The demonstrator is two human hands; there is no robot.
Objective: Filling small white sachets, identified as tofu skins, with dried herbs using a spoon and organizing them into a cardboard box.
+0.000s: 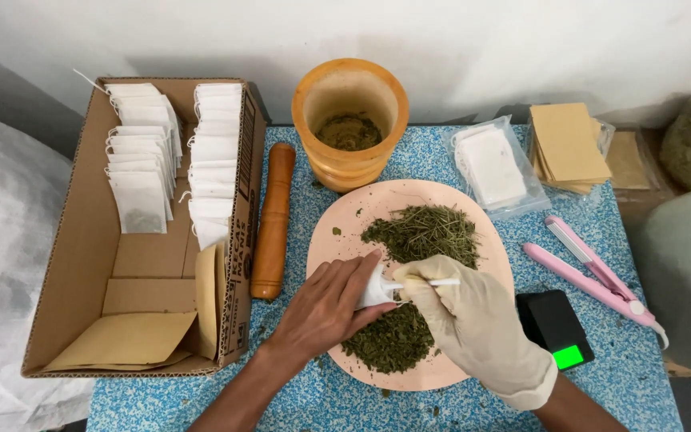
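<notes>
1. Left hand (325,308), bare, is pinched on a small white bag (375,288) over the plate (345,228); gloved right hand (473,320) is closed on a white spoon (433,282) at its mouth
2. Herbs (421,232) could be spilled past the bag if it is tilted or slips
3. Bag's opening and spoon bowl are hidden by fingers

A blue-and-white speckled table (625,376) carries an open brown cardboard box (89,264) at its left edge, a wooden pestle (273,220) just beside it, a wooden mortar (349,120), a round pink plate (345,216), clear bags of white sachets (493,168) and tan envelopes (568,146), a pink hair straightener (593,272) and a small black digital scale (555,326).
</notes>
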